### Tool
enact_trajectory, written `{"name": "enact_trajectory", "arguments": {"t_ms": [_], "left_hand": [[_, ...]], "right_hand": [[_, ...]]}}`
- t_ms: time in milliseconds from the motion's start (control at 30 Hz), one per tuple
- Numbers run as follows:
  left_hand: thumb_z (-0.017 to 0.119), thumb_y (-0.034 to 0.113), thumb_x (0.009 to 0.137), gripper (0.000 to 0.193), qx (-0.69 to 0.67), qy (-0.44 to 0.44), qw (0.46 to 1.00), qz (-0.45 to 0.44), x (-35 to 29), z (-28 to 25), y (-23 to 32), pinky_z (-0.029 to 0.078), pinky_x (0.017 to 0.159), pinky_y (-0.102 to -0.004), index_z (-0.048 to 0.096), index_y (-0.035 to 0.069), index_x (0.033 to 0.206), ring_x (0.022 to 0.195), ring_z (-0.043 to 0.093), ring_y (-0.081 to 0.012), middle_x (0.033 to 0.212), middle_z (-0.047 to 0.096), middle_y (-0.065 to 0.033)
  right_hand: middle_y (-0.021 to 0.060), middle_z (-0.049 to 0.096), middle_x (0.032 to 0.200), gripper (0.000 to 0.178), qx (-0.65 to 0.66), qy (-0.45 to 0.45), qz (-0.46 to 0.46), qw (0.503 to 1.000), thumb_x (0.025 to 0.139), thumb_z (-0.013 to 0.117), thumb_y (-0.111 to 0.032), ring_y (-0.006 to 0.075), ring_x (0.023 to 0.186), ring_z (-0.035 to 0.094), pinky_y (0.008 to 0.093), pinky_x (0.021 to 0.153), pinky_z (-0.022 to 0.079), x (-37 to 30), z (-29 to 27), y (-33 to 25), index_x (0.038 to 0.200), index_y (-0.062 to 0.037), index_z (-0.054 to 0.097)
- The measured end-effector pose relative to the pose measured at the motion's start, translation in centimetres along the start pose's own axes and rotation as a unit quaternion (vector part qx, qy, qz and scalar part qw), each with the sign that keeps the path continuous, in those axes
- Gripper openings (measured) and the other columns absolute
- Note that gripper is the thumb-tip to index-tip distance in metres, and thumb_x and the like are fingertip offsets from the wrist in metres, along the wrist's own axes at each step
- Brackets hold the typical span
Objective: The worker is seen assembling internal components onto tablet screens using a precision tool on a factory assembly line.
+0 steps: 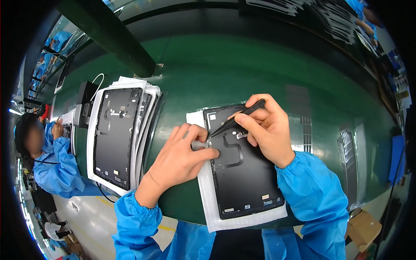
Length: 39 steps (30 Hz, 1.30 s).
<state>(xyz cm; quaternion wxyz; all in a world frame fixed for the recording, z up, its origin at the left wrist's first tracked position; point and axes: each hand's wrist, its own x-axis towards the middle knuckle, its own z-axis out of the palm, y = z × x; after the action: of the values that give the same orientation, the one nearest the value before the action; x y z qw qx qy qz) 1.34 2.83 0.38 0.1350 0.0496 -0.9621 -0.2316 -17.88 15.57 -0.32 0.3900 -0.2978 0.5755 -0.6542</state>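
A black tablet back cover [251,182] lies on a white foam sheet [209,208] in front of me. My right hand [271,130] is closed around black tweezers [236,118], whose tip points down-left to the cover's left edge. At that same edge is my left hand [180,151], its fingers bent. Its thumb rests on the cover and its index finger is at the rim beside the tweezer tip. Whatever small part lies under the tip is too small to make out. A thin curved strip and several small light-coloured pieces sit on the cover.
Left of my hands, a stack of similar covers [117,138] is interleaved with white sheets. Behind it stand a dark boxy device [84,102] and a green post [112,39]. A co-worker in blue [56,160] sits at far left. Clear plastic grid sheets [346,147] lie at right.
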Motion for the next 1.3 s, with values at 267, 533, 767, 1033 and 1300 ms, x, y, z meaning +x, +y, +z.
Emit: {"name": "enact_trajectory", "arguments": {"t_ms": [267,533,767,1033,1300], "left_hand": [[0.059,-0.008,0.071,0.032,-0.022,0.06,0.997,-0.035,0.6,-0.2,0.7,0.037,0.083,-0.0367,0.066,0.012,0.095,0.094,0.049,-0.0279,0.105,0.05,-0.0079],[0.066,0.0,0.081,0.022,-0.097,0.057,0.992,0.062,8.6,2.8,4.7,0.048,0.086,-0.0399,0.063,0.003,0.103,0.101,0.057,-0.0325,0.109,0.058,-0.0124],[0.076,0.031,0.077,0.049,-0.013,0.062,0.994,0.083,15.8,7.5,4.7,0.042,0.102,-0.0405,0.062,-0.001,0.112,0.118,0.053,-0.0318,0.123,0.058,-0.0139],[0.079,0.033,0.073,0.054,-0.027,0.036,0.997,0.063,16.5,8.2,3.9,0.04,0.104,-0.042,0.064,0.0,0.113,0.124,0.049,-0.0304,0.129,0.057,-0.0122],[0.079,0.033,0.073,0.052,-0.04,0.036,0.997,0.059,16.6,8.5,3.8,0.04,0.104,-0.0416,0.064,0.001,0.111,0.125,0.049,-0.0297,0.129,0.057,-0.0111]], "right_hand": [[0.0114,0.073,0.089,0.025,-0.061,0.096,-0.139,0.984,0.089,0.066,0.0,0.0021,0.055,0.047,0.0173,0.048,0.035,-1.2,-6.5,-4.0,0.11,-0.0032,0.052],[0.0103,0.072,0.096,0.018,-0.117,0.146,-0.123,0.974,0.089,0.067,0.001,0.0062,0.077,0.06,0.0181,0.062,0.043,-3.4,-16.8,-1.3,0.105,-0.0011,0.059],[0.0121,0.071,0.097,0.017,-0.104,0.127,-0.126,0.978,0.09,0.066,0.003,0.0129,0.09,0.067,0.0234,0.078,0.053,-1.3,-16.0,-1.4,0.104,0.0023,0.058],[0.0109,0.072,0.094,0.015,-0.13,0.127,-0.104,0.978,0.09,0.067,0.001,0.0086,0.083,0.066,0.0207,0.07,0.052,0.3,-16.4,-1.2,0.103,0.0023,0.06],[0.0139,0.071,0.099,0.016,-0.131,0.127,-0.088,0.979,0.09,0.065,0.001,0.0086,0.078,0.062,0.0218,0.065,0.049,-0.1,-16.7,-1.1,0.104,-0.0007,0.058]]}}
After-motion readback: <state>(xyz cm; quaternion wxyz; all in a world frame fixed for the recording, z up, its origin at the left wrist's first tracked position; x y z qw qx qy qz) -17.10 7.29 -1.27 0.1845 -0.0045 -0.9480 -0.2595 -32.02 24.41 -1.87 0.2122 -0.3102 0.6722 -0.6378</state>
